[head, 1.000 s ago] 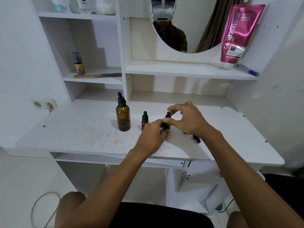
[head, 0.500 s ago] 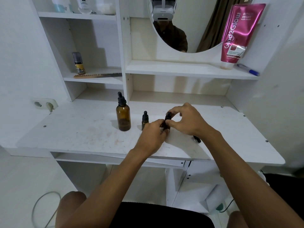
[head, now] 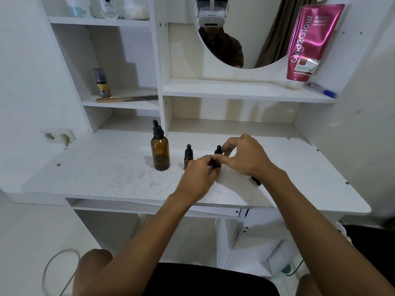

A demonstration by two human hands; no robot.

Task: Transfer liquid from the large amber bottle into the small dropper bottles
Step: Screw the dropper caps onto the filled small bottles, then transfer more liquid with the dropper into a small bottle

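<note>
The large amber bottle (head: 160, 151) with its black dropper cap stands upright on the white desk (head: 102, 174), apart from both hands. To its right stands a small dropper bottle (head: 188, 157), capped and untouched. A second small dropper bottle (head: 217, 159) is between my hands. My left hand (head: 197, 178) grips its body. My right hand (head: 243, 155) pinches its black dropper cap from above. A black piece (head: 256, 180), perhaps another dropper, lies on the desk, mostly hidden under my right wrist.
Shelves behind hold a pink tube (head: 310, 43), a blue pen (head: 322, 90), a comb (head: 126, 98) and a small spray bottle (head: 101, 83). An oval mirror (head: 241, 28) hangs above. A wall socket (head: 56, 136) sits at the left.
My right hand's fingers have shifted slightly on the small bottle's cap, closing lower around it. My left hand and the other bottles have stayed put.
</note>
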